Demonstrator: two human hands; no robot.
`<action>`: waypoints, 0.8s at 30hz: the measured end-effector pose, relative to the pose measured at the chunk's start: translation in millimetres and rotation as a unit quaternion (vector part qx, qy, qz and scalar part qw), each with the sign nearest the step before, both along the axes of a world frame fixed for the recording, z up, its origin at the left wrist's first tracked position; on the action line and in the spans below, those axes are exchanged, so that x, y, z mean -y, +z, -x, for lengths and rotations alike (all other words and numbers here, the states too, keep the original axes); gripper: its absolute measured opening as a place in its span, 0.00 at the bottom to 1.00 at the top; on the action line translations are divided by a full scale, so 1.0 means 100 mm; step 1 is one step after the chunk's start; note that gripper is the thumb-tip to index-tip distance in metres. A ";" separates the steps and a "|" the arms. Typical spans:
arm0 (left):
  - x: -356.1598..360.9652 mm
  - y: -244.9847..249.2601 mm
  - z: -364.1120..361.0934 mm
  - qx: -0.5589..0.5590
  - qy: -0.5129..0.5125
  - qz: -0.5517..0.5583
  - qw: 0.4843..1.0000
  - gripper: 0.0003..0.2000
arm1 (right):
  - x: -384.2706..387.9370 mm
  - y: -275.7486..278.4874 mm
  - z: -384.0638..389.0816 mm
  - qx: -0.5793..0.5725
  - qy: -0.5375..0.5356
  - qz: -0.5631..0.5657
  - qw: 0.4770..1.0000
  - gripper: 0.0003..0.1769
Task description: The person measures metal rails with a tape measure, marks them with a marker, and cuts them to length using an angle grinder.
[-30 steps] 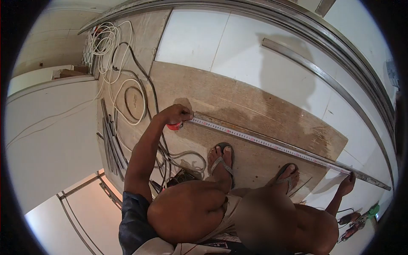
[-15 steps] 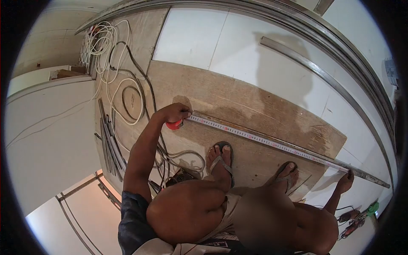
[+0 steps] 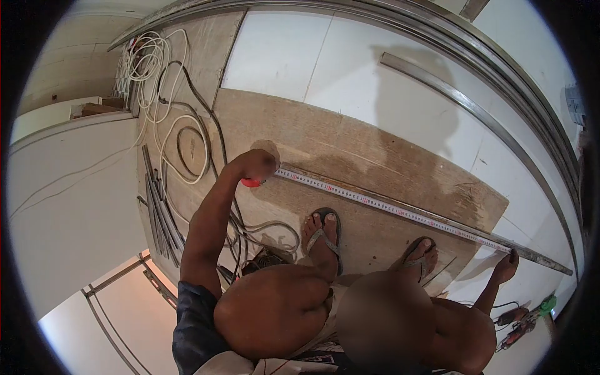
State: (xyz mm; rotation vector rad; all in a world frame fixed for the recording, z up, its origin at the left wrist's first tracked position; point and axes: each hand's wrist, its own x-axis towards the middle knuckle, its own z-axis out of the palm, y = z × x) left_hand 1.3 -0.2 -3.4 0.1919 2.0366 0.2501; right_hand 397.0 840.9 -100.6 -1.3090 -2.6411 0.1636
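A tape measure's white blade (image 3: 387,209) stretches along a long metal profile (image 3: 542,260) lying over the brown board. At its left end, my left hand (image 3: 257,165) is closed around the tape measure's red case (image 3: 251,183), which mostly hides behind the fingers; part of this hand is blurred. Far to the right, my right hand (image 3: 505,270) is closed at the other end of the blade, with its fingertips against the tape and the profile's edge. A small dark spot shows at those fingertips, too small to make out. Both feet in flip-flops (image 3: 324,240) stand just in front of the tape.
Long metal profiles (image 3: 450,31) curve along the far side, and one lies on white tiles (image 3: 281,56). Coiled white cable (image 3: 164,150) and dark cords lie at left beside a stack of metal strips (image 3: 161,209). Power tools with a green part (image 3: 547,305) lie at right.
My left hand has shifted very slightly and covers more of the red case. The right hand, the blade and the profile look almost the same.
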 end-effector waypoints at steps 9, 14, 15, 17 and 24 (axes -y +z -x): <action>0.01 -0.03 0.01 -0.003 0.002 0.007 1.000 0.21 | 0.08 0.11 0.06 0.028 0.036 -0.038 0.998 0.16; 0.02 -0.05 0.06 0.014 -0.024 -0.002 1.000 0.21 | 0.17 0.18 0.13 0.030 0.010 -0.014 0.999 0.16; -0.01 -0.02 0.06 0.014 -0.023 -0.002 1.000 0.21 | 0.15 0.17 0.12 0.030 0.011 -0.014 0.999 0.16; -0.06 0.03 0.08 0.041 0.026 0.006 0.999 0.20 | 0.12 0.15 0.08 0.051 0.005 -0.015 0.999 0.16; -0.07 -0.01 0.12 0.049 0.025 0.003 0.998 0.19 | 0.13 0.16 0.06 0.020 0.008 0.011 1.000 0.16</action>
